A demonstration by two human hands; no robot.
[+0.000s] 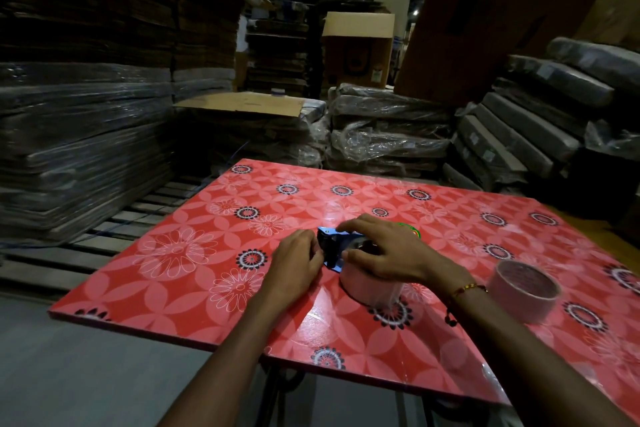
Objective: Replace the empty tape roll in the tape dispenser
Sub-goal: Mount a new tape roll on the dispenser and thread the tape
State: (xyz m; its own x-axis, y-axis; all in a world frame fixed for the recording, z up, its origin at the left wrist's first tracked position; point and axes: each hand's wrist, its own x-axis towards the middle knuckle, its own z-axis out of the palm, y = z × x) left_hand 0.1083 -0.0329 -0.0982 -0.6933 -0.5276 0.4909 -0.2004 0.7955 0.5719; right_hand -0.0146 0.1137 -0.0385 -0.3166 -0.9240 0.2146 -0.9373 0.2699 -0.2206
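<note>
A dim warehouse surrounds me: wrapped stacks of flat cardboard [83, 135] on the left, wrapped bundles [388, 135] straight ahead, more bundles leaning at the right, and an open box [358, 48] far back. In front of me stands a table [194, 274] with a glossy red flowered top, its near left corner pointing toward a wooden pallet [114, 229] on the floor.

Near the middle of the table, a little toward the near edge, sits the blue dispenser [330, 248] with a tape roll [369, 286] on its near side. My left hand [298, 262] presses against the dispenser's left end, fingers curled in on it; whether they actually pinch anything I cannot tell, since my knuckles hide the tips. My right hand [388, 253] lies over the top of the dispenser and roll, fingers spread and bent down on them, thumb at the roll's front. It covers most of the dispenser's body, and a bit of green [412, 229] peeks out behind it. A thread band [465, 289] circles my right wrist.

A second roll [524, 289] lies apart to the right, nearer the right edge, hollow side up.
</note>
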